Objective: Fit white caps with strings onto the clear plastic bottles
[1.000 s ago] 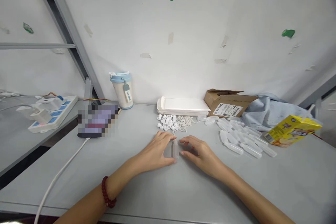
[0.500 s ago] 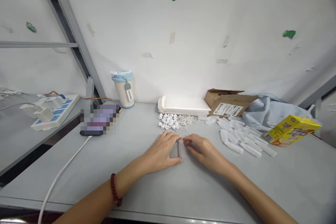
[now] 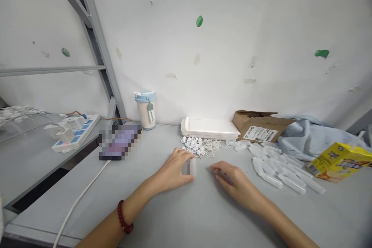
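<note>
Hidden, cropped and unreadable parts, head view

Pixelated block (image 3: 119, 142) by the cup: what lies under it cannot be told. Left hand (image 3: 174, 170) covers the near side of a small clear tube (image 3: 192, 166); whether the tube carries a cap cannot be told. Right hand (image 3: 235, 182): fingertips curl down, underside hidden, contents if any unseen. Both forearms cut off at the bottom edge. Yellow carton (image 3: 340, 161): print too small to read. Label on the cardboard box (image 3: 261, 128): illegible. White cable (image 3: 78, 201) runs out of the picture at the bottom. Blue cloth (image 3: 316, 137) hides the table behind it.
</note>
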`<state>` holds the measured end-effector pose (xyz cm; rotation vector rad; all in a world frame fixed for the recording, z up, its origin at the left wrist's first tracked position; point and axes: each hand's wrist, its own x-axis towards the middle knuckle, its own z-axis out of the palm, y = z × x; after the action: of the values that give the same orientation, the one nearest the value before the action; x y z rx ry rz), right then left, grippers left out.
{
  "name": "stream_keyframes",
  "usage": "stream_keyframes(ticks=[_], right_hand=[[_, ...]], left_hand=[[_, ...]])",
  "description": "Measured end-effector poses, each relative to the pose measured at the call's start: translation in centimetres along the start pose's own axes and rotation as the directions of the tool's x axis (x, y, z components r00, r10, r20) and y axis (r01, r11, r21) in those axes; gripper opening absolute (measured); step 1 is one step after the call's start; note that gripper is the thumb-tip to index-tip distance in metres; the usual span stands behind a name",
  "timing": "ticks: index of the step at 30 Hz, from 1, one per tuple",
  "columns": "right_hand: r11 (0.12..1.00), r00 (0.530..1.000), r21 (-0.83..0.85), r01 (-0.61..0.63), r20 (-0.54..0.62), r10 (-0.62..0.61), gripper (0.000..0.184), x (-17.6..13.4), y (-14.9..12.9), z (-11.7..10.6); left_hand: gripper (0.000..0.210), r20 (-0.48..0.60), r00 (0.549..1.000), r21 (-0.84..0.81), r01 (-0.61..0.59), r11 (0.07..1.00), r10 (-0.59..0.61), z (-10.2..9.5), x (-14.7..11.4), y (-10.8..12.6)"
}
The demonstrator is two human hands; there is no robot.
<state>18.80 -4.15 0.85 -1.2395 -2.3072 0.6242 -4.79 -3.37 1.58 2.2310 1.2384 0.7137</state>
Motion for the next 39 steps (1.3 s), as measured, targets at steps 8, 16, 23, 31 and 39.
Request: stream_keyframes(ticks=[8, 16, 23, 31, 39], right_hand=[[1.000, 1.000, 0.007, 0.005, 0.000, -0.005, 0.024, -0.2, -0.7, -0.2], [1.000, 1.000, 0.014, 0.001, 0.007, -0.001, 0.023, -0.2, -1.1, -0.4], [1.000, 1.000, -0.019, 0.002, -0.013, -0.002, 0.023, -0.2, -0.8, -0.7], [0.992, 0.987, -0.124, -0.025, -0.163, 0.005, 0.022, 0.3, 1.0, -3.1], [0.968, 0.906, -0.090, -0.234, -0.381, 0.184, 0.018, -0.2, 5.5, -7.7]], left_hand=[[0.045, 0.082, 0.996, -0.037, 0.024, 0.999, -0.021, 0.1, -0.3, -0.1], [0.043, 0.120, 0.992, -0.026, 0.053, 0.998, -0.050, -0.7, -0.4, 0.2], [0.042, 0.131, 0.990, -0.009, 0.052, 0.999, -0.051, -0.6, -0.5, 0.2], [0.042, 0.143, 0.989, 0.002, 0.029, 1.000, -0.029, -0.9, -0.8, 0.8], [0.030, 0.071, 0.997, -0.029, 0.036, 0.999, -0.033, -1.0, -0.5, 0.8]])
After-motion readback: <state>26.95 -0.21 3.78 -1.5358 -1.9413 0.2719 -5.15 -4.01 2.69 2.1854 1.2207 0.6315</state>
